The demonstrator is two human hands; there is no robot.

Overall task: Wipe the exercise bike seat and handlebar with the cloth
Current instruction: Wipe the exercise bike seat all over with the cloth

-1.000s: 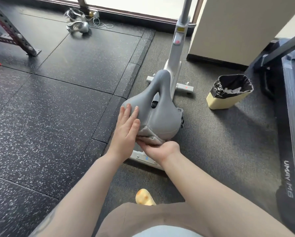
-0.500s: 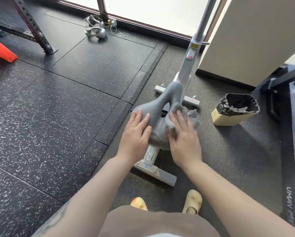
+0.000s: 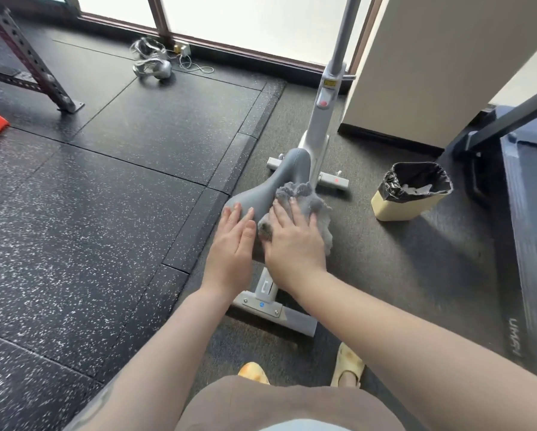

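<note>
the cloth [image 3: 307, 200] is pressed flat on the seat [image 3: 261, 194] by the right hand [image 3: 295, 241]; the left hand [image 3: 233, 244] lies open alongside. crumpled paper is held in the lined bin [image 3: 411, 189].

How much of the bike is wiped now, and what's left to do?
Nothing shows as finished; no part visibly looks cleaned. In hand: the right hand presses the grey cloth flat on the right side of the seat, while the left hand rests flat on the seat's left side, steadying it. Left: the handlebar, which is out of view above the post.
</note>
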